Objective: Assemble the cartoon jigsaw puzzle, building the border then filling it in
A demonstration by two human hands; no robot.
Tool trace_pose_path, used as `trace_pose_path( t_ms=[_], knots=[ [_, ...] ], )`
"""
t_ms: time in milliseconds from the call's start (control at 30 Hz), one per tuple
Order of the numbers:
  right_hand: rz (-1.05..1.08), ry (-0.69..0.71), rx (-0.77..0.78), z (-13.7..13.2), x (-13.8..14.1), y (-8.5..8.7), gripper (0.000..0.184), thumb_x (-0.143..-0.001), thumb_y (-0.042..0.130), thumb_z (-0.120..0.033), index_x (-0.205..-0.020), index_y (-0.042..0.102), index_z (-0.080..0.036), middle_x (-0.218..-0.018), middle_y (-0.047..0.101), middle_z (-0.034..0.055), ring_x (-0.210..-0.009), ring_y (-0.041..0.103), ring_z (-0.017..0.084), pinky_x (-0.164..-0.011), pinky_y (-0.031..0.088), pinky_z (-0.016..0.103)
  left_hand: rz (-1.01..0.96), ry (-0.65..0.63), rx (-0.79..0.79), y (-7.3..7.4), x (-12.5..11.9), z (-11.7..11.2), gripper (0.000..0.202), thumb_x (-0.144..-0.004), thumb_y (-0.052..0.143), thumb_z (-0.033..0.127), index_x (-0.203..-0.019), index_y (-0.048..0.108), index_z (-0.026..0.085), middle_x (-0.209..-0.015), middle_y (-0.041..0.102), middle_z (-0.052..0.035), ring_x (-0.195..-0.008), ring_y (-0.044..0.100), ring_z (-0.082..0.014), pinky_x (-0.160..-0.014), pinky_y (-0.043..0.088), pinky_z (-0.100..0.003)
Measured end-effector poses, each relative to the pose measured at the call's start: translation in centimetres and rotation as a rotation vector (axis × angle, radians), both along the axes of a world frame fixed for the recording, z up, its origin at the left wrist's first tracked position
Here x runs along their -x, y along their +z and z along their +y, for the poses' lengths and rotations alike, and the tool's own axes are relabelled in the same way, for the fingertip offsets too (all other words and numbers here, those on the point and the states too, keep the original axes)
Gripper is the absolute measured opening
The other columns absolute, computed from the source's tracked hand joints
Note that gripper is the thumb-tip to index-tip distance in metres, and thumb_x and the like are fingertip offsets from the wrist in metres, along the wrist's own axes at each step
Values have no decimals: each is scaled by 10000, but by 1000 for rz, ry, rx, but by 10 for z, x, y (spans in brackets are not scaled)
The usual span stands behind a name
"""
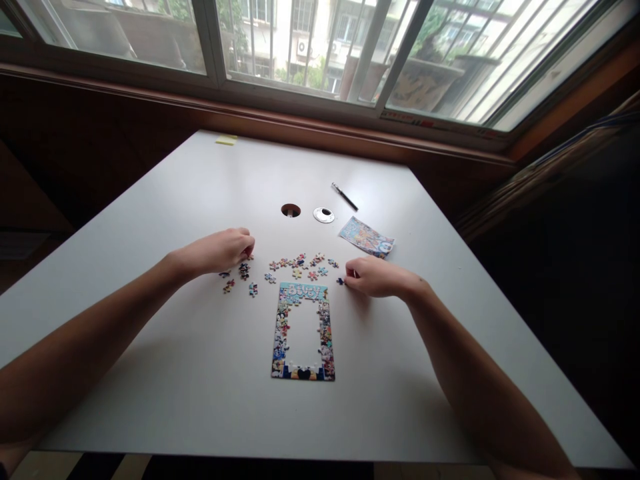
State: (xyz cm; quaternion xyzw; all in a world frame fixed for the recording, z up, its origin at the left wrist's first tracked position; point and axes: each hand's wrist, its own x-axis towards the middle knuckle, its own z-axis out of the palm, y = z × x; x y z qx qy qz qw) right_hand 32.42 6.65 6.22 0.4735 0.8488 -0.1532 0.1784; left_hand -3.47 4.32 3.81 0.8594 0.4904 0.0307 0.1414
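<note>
A small jigsaw frame (303, 331), its border joined and its middle bare, lies on the white table (200, 360) in front of me. Several loose puzzle pieces (300, 263) are scattered just beyond it. My left hand (220, 251) rests curled over the left cluster of pieces (243, 270), fingertips down on them. My right hand (375, 276) lies to the right of the frame's top, fingers pinched on a small dark puzzle piece (341, 281) at the table surface.
A colourful printed picture card (367, 237) lies beyond my right hand. Further back are a pen (345, 197), a round cable hole (291, 211), its loose cap (324, 215) and a yellow sticky pad (226, 140). A window runs behind the table.
</note>
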Motion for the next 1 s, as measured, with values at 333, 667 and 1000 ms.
trace_pose_path(
  t_ms=[333,667,1000],
  knots=[
    [-5,7,-8,1,0,-2,252,-919,484,-348,-809,638,-182,-876,705,90,-741,611,180,-600,362,282,66,47,-8,-5,5,2,199,-927,443,228,-907,627,155,-992,625,-108,-832,585,-188,-731,438,-293],
    [-5,1,1,0,1,0,255,-920,483,-348,-794,629,-182,-864,698,90,-743,605,182,-598,361,286,-135,49,-32,8,-10,-4,174,-914,480,236,-974,632,176,-940,690,-77,-819,608,-183,-689,438,-303],
    [0,0,-7,0,0,0,245,-917,486,-338,-762,595,-182,-850,692,81,-720,590,168,-587,355,277,-190,62,10,8,-8,-1,185,-881,524,213,-927,702,189,-918,723,-57,-805,647,-157,-673,460,-266]
  ],
)
